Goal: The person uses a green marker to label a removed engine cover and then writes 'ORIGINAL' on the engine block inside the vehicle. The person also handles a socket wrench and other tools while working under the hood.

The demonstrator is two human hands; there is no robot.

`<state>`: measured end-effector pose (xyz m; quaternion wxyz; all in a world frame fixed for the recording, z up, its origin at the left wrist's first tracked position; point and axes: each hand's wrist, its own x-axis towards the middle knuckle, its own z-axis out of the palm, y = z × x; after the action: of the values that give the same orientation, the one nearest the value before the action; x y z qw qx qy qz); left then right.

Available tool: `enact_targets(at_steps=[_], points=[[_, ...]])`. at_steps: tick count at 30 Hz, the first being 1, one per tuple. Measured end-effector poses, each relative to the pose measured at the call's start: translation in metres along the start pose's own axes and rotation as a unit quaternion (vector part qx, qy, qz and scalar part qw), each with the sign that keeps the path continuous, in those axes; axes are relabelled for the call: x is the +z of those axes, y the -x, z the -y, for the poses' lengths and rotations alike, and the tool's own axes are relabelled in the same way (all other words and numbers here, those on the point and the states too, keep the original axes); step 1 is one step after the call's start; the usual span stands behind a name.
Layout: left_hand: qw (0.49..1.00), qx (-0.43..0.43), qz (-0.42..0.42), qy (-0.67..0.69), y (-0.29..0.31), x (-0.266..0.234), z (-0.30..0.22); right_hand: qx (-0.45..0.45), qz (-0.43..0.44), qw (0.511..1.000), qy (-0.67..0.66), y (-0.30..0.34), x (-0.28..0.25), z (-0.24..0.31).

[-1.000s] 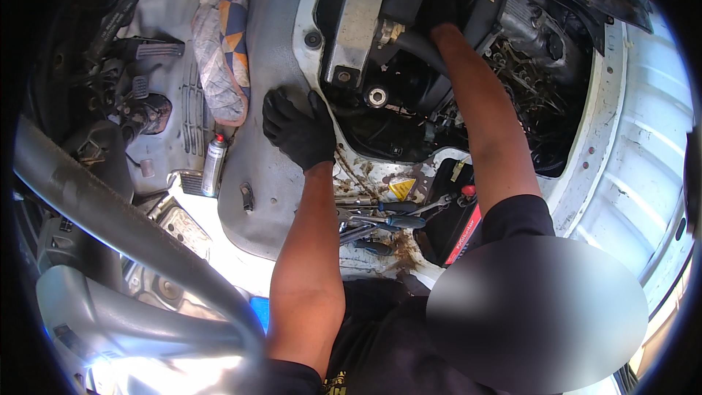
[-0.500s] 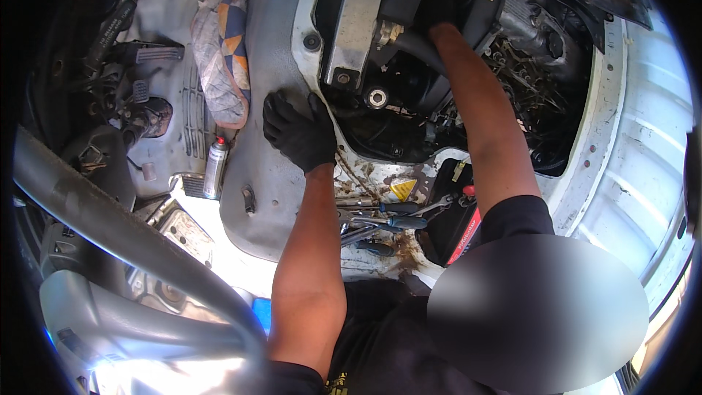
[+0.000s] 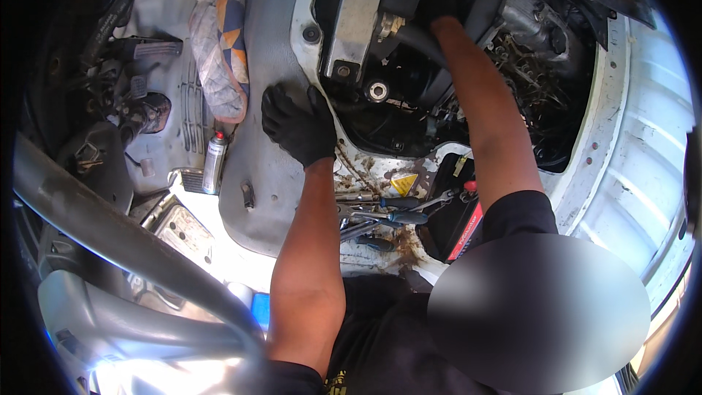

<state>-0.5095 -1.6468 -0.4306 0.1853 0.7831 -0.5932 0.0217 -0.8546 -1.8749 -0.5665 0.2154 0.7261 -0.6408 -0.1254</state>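
Note:
My left hand (image 3: 298, 124), in a black glove, rests on the grey floor covering (image 3: 274, 44) beside the rim of the engine opening. Its thumb stands apart from the fingers, and nothing shows in its grasp. My right arm reaches far into the engine bay, past a black hose (image 3: 420, 44) and a metal radiator-like part (image 3: 356, 18). The gloved right hand (image 3: 444, 1) is lost in the dark there, so its fingers and whatever they touch are hidden. Close to that arm lie the engine's metal parts (image 3: 530, 22) and a round silver-ringed cap (image 3: 377, 91).
Several wrenches and blue-handled tools (image 3: 384, 216) lie on the white metal ledge near my body. A red-and-black battery (image 3: 464, 230) sits right of them. On the left are a spray can (image 3: 213, 164), a folded patterned cloth (image 3: 221, 47), pedals (image 3: 157, 50) and a steering wheel (image 3: 131, 238).
The view has shifted very slightly. My left hand stays in the same place on the floor covering, and my right arm is still deep in the engine bay.

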Motion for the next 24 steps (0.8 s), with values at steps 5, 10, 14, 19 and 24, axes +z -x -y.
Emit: enact_targets(at_steps=[5,10,14,19,24], points=[[1.000,-0.003,-0.019,-0.019,-0.003,-0.005,0.015,0.118,0.230,0.939,-0.225,0.000,-0.103,0.031],[1.000,-0.007,-0.010,-0.015,-0.002,-0.004,0.012,0.136,0.310,0.913,-0.225,0.001,-0.107,0.026],[1.000,-0.004,0.000,-0.006,-0.002,-0.002,0.008,0.118,0.287,0.920,-0.238,0.005,-0.072,0.019],[1.000,0.000,-0.015,-0.006,0.000,0.000,0.012,0.103,0.258,0.926,-0.256,0.008,-0.086,0.014],[1.000,-0.001,-0.015,-0.003,0.001,0.001,0.009,0.072,0.190,0.941,-0.271,0.018,-0.101,-0.005]])
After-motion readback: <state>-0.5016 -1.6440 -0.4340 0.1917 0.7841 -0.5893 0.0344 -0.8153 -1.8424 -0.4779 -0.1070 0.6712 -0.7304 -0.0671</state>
